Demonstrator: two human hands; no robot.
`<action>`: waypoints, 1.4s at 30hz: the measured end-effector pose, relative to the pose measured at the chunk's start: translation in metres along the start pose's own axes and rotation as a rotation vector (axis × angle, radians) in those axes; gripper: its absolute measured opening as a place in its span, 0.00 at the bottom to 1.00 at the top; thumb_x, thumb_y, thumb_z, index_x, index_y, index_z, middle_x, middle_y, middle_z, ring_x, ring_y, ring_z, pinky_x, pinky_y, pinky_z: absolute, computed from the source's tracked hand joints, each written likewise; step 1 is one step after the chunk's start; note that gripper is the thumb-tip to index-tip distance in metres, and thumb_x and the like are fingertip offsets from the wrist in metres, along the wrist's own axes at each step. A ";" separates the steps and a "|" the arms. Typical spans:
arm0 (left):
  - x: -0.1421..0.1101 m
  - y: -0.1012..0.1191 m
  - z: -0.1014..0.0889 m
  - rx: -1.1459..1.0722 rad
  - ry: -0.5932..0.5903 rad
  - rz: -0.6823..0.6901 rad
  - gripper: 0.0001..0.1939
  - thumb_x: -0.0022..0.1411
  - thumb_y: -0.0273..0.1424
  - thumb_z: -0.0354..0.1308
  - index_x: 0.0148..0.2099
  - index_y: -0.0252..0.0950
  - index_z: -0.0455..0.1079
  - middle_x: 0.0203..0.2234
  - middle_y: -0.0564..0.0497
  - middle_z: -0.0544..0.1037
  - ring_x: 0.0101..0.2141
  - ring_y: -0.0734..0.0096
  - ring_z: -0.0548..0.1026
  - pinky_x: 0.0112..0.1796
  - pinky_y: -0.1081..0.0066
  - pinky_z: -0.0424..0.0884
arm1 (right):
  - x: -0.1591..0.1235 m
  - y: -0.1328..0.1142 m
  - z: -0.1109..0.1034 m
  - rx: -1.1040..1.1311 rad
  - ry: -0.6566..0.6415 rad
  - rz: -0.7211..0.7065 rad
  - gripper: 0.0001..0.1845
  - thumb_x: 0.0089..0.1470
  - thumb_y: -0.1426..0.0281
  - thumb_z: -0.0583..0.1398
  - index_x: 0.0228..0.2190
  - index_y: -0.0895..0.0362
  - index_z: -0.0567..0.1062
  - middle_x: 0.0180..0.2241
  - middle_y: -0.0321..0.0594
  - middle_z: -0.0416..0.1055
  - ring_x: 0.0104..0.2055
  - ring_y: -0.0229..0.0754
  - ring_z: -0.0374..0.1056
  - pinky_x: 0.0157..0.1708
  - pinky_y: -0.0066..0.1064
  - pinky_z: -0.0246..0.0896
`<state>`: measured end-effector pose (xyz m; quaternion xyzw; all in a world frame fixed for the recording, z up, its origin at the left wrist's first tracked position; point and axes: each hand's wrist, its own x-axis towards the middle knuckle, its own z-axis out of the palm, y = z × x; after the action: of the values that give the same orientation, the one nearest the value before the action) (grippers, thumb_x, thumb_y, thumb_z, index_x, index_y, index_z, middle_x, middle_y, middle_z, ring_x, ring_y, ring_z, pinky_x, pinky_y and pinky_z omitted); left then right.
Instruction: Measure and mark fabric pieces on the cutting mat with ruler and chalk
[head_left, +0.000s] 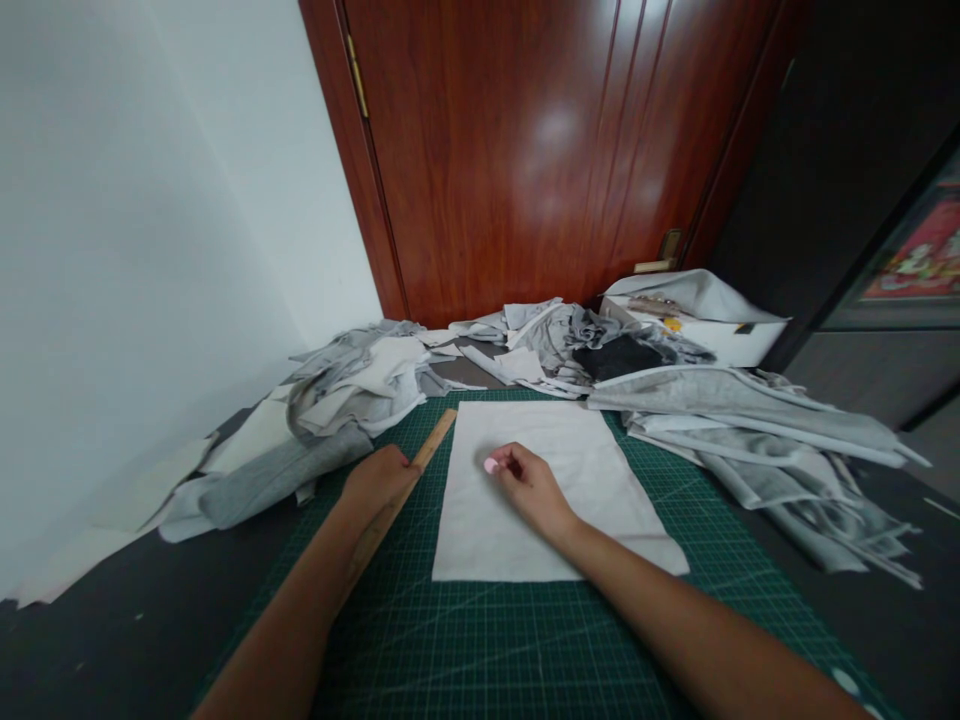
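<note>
My left hand (381, 474) is closed around a wooden ruler (436, 436), which slants along the left side of a white cloth (510, 545). The ruler's lower part runs down beside my forearm. Over the cloth, my right hand (529, 482) pinches a small pink disc (490, 465) that looks like tailor's chalk. Whether the disc touches the fabric I cannot tell. The cloth lies nearly flat, roughly square, with its lower right corner slightly rumpled, on a green gridded cutting mat (465, 650).
Heaped grey and white fabric scraps (352, 390) lie left of the mat, with another scrap pile (555, 340) behind it. Folded grey fabric pieces (757, 420) overlap its right edge. A white box (739, 343) stands at back right, before a reddish wooden door (510, 150).
</note>
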<state>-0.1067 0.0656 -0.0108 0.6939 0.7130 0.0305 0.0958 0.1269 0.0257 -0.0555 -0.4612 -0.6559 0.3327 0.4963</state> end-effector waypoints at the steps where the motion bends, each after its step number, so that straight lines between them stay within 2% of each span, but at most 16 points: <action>1: -0.002 0.001 0.000 0.007 0.014 -0.001 0.13 0.56 0.38 0.51 0.31 0.36 0.72 0.30 0.43 0.80 0.34 0.56 0.78 0.29 0.68 0.65 | 0.000 0.000 0.000 -0.002 0.001 0.002 0.10 0.53 0.64 0.55 0.31 0.56 0.72 0.26 0.35 0.67 0.29 0.38 0.63 0.31 0.29 0.57; 5: -0.011 0.008 0.001 0.041 0.118 0.022 0.13 0.58 0.37 0.49 0.33 0.35 0.71 0.35 0.38 0.79 0.37 0.53 0.77 0.32 0.66 0.66 | 0.000 0.003 0.001 -0.009 0.008 -0.011 0.10 0.54 0.64 0.55 0.32 0.56 0.72 0.27 0.35 0.68 0.30 0.38 0.63 0.32 0.29 0.58; 8: -0.011 0.010 0.004 -0.002 0.111 -0.013 0.13 0.57 0.37 0.51 0.36 0.34 0.71 0.34 0.39 0.78 0.35 0.54 0.77 0.33 0.66 0.67 | 0.000 0.004 0.002 -0.007 0.007 -0.015 0.10 0.54 0.63 0.55 0.32 0.56 0.72 0.27 0.35 0.68 0.30 0.38 0.63 0.32 0.29 0.58; 10: -0.006 0.008 0.005 -0.098 0.102 -0.019 0.11 0.54 0.36 0.53 0.36 0.35 0.70 0.33 0.43 0.78 0.35 0.56 0.77 0.33 0.67 0.67 | 0.000 0.003 0.001 -0.005 0.000 -0.012 0.10 0.54 0.63 0.55 0.32 0.56 0.72 0.27 0.35 0.69 0.30 0.38 0.63 0.32 0.29 0.59; 14: 0.005 -0.007 -0.005 -0.296 0.104 0.001 0.06 0.49 0.32 0.54 0.30 0.37 0.70 0.28 0.49 0.78 0.34 0.61 0.76 0.34 0.69 0.67 | -0.001 0.000 0.000 0.005 -0.012 -0.004 0.11 0.54 0.63 0.55 0.31 0.56 0.72 0.28 0.36 0.69 0.30 0.38 0.64 0.32 0.29 0.58; 18: 0.003 -0.018 -0.015 -0.762 0.093 0.021 0.12 0.49 0.36 0.53 0.33 0.35 0.71 0.23 0.52 0.75 0.28 0.66 0.74 0.30 0.71 0.68 | -0.001 -0.002 -0.001 0.017 -0.014 -0.001 0.10 0.54 0.63 0.56 0.31 0.56 0.72 0.28 0.36 0.69 0.30 0.39 0.64 0.32 0.29 0.58; 22: -0.003 -0.007 -0.008 -0.942 0.032 0.055 0.19 0.47 0.42 0.55 0.37 0.33 0.73 0.26 0.51 0.77 0.29 0.68 0.74 0.31 0.72 0.69 | 0.000 -0.002 -0.001 0.024 -0.012 -0.002 0.09 0.53 0.64 0.56 0.31 0.57 0.72 0.28 0.36 0.69 0.30 0.39 0.64 0.33 0.30 0.58; 25: -0.002 0.008 0.006 -1.016 -0.014 0.027 0.20 0.44 0.42 0.58 0.35 0.32 0.74 0.23 0.52 0.76 0.27 0.68 0.74 0.30 0.71 0.70 | 0.000 -0.001 0.000 0.020 -0.009 -0.007 0.09 0.53 0.65 0.56 0.31 0.57 0.72 0.28 0.36 0.69 0.30 0.39 0.64 0.32 0.30 0.58; 29: 0.005 0.019 0.019 -1.026 0.011 -0.012 0.17 0.43 0.40 0.59 0.32 0.32 0.74 0.21 0.53 0.75 0.26 0.69 0.74 0.30 0.72 0.69 | 0.000 0.000 0.000 0.009 -0.013 -0.012 0.09 0.54 0.65 0.55 0.32 0.57 0.73 0.29 0.36 0.70 0.31 0.39 0.65 0.33 0.30 0.59; 35: 0.011 0.025 0.026 -0.911 0.031 -0.024 0.11 0.47 0.34 0.57 0.31 0.32 0.73 0.19 0.54 0.74 0.22 0.71 0.72 0.23 0.75 0.66 | 0.001 0.003 0.001 0.003 -0.006 -0.037 0.08 0.54 0.65 0.56 0.31 0.56 0.72 0.28 0.36 0.70 0.30 0.39 0.65 0.32 0.30 0.59; 42: 0.017 0.030 0.031 -0.719 0.092 -0.028 0.11 0.53 0.29 0.57 0.39 0.33 0.73 0.28 0.51 0.79 0.28 0.70 0.76 0.26 0.76 0.67 | 0.001 0.005 0.001 -0.001 -0.009 -0.037 0.07 0.53 0.67 0.56 0.32 0.56 0.73 0.28 0.35 0.70 0.30 0.39 0.65 0.32 0.29 0.58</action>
<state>-0.0715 0.0812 -0.0379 0.6040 0.6697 0.3093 0.3018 0.1270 0.0287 -0.0596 -0.4478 -0.6666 0.3253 0.4993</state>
